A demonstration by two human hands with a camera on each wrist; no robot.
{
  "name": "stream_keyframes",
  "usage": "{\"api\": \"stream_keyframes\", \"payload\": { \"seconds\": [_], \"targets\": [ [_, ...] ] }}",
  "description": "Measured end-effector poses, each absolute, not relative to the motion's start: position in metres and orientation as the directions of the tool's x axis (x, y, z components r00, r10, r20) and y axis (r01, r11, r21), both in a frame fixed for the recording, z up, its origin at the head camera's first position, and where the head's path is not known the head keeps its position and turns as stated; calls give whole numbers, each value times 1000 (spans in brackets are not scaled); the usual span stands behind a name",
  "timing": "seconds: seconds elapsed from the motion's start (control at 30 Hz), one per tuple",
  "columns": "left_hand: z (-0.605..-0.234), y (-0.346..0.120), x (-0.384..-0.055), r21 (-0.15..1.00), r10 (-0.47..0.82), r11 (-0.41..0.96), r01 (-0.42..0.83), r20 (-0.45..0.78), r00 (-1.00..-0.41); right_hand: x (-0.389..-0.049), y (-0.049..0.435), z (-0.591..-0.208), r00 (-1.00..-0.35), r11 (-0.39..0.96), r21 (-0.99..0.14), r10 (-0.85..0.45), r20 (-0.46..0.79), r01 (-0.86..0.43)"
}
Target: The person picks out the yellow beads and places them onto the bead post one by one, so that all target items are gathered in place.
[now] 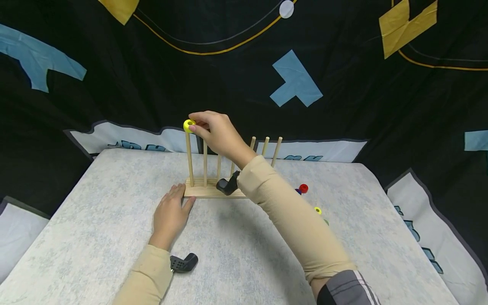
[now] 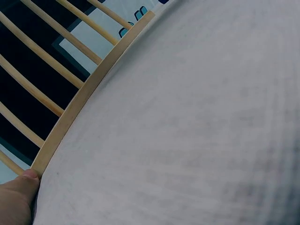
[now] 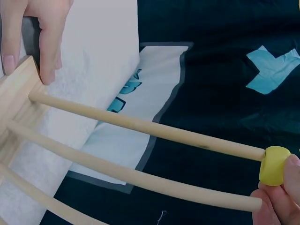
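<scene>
A wooden peg rack (image 1: 213, 194) stands on the table, several upright pegs rising from its flat base. With thumb and fingertips, my right hand (image 1: 217, 129) pinches a yellow bead (image 1: 188, 126) at the very top of the leftmost peg (image 1: 189, 161). The right wrist view shows this yellow bead (image 3: 273, 166) meeting the peg's tip, hole facing along the peg. Fairly straight fingers of my left hand (image 1: 170, 214) rest against the base's left end, the thumb at its front corner. My right forearm hides part of the rack.
Right of the rack lie a red bead (image 1: 303, 188), a partly hidden dark blue bead (image 1: 298, 191), a second yellow bead (image 1: 318, 210) and a mostly hidden green piece (image 1: 326, 222). A black cloth (image 1: 236, 84) with coloured shapes hangs behind the table (image 1: 114, 203).
</scene>
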State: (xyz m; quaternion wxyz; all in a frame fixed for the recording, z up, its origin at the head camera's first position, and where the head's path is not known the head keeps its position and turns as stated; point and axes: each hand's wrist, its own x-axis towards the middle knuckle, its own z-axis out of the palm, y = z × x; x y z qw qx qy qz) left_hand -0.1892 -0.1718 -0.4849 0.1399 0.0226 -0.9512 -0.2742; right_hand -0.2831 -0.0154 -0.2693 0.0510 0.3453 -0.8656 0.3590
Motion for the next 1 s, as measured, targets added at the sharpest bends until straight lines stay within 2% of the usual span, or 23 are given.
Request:
{"api": "stream_keyframes", "payload": {
  "seconds": [0.53, 1.0],
  "targets": [
    [-486, -171, -189, 524, -120, 851, 39, 266, -956, -281, -20, -273, -741, 508, -565, -589, 322, -649],
    [-485, -170, -188, 516, -125, 856, 30, 263, -957, -275, -5, -273, -724, 487, -550, -568, 390, -678]
  ]
}}
